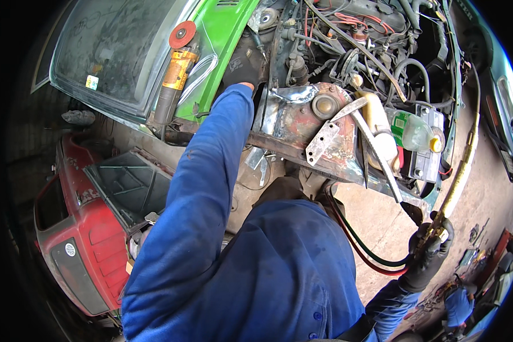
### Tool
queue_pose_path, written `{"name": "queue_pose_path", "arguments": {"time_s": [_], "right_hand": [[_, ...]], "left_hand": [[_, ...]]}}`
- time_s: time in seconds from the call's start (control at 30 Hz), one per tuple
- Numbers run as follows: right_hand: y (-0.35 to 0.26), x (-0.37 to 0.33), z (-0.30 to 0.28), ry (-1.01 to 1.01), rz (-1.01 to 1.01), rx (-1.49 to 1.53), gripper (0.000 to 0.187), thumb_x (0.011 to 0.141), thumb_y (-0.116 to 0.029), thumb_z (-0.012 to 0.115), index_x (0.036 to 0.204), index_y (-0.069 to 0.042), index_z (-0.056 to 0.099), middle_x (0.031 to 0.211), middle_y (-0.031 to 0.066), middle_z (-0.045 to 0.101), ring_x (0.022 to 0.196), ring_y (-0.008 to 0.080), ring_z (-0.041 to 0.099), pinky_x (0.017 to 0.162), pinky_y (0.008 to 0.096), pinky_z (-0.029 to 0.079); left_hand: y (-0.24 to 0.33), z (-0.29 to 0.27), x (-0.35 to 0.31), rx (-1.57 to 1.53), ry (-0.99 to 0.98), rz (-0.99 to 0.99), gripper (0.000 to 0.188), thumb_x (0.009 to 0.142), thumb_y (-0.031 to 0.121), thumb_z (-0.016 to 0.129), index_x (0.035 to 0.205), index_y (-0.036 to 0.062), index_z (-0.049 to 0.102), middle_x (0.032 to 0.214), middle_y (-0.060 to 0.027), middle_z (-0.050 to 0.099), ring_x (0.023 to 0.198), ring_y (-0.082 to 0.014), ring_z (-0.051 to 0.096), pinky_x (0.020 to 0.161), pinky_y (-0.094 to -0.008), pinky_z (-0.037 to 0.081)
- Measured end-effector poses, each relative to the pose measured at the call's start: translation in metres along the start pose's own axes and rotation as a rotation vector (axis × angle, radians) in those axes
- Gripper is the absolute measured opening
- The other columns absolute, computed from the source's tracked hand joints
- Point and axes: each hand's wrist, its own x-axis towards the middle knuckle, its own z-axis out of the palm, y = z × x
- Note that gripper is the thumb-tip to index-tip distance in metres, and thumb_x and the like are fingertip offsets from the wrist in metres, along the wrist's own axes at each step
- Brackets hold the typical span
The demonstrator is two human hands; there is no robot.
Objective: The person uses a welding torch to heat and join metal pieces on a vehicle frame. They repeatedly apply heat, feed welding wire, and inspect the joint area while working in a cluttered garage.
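Clock directions refer to the whole view. Two hands belong to the person: one left hand [247, 85] at twelve o'clock, one gloved right hand [431, 251] near four o'clock. One torch [461, 181] stands at three o'clock, and two hoses, one green hose [366, 248] and one red hose [356, 245], loop toward the right hand from about four o'clock.

Also counted: one grinder [175, 77] with one reddish disc [182, 35], between ten and eleven o'clock; one coil of wire [202, 77] beside it; one battery [420, 166], one bottle [419, 134] on its side and one cream tank [373, 117], between two and three o'clock; one engine [362, 34] at one o'clock; one red vehicle [91, 239] between eight and nine o'clock.

The torch is long and slender. Its lower tube is brass-yellow, worn and shiny in places; its upper part is thinner and grey, pointing toward two o'clock. Its outline curves.

The dark-gloved fingers of the right hand are curled closed around the torch's lower end. Only a small patch of the left hand shows past the blue sleeve [202, 159]; how far its fingers are open, and whether they hold anything, cannot be told.
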Motion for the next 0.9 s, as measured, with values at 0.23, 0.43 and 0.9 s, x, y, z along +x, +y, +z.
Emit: {"name": "queue_pose_path", "arguments": {"time_s": [0.23,0.43,0.9], "right_hand": [[-0.001,-0.012,0.000,-0.077,0.029,-0.031,0.070,0.093,-0.059,0.087,0.138,-0.011,0.062,0.096,0.0081,0.069,0.068,0.0092,0.057,0.057,0.0223,0.043],[0.004,-0.016,-0.003,-0.231,0.087,0.041,0.062,0.089,-0.042,0.094,0.131,-0.005,0.068,0.098,0.0084,0.070,0.072,0.0112,0.061,0.060,0.0230,0.048],[0.002,-0.108,0.079,-0.281,0.118,-0.119,0.038,0.091,-0.029,0.080,0.118,-0.003,0.072,0.118,0.0101,0.064,0.082,0.0137,0.063,0.071,0.0285,0.051]], "left_hand": [[0.032,-0.030,-0.050,0.120,0.070,-0.022,0.036,0.098,0.026,0.066,0.127,0.0062,0.069,0.121,-0.0239,0.073,0.114,-0.0443,0.071,0.099,-0.0538,0.057],[0.044,-0.090,-0.118,-0.183,0.101,-0.016,0.049,0.101,0.026,0.064,0.144,0.0027,0.062,0.122,-0.0261,0.074,0.111,-0.0420,0.073,0.099,-0.0522,0.057],[0.048,-0.130,-0.142,-1.495,-0.646,0.138,0.035,0.114,0.014,0.053,0.145,-0.0024,0.056,0.113,-0.0109,0.073,0.099,-0.0208,0.075,0.087,-0.0364,0.064]]}}
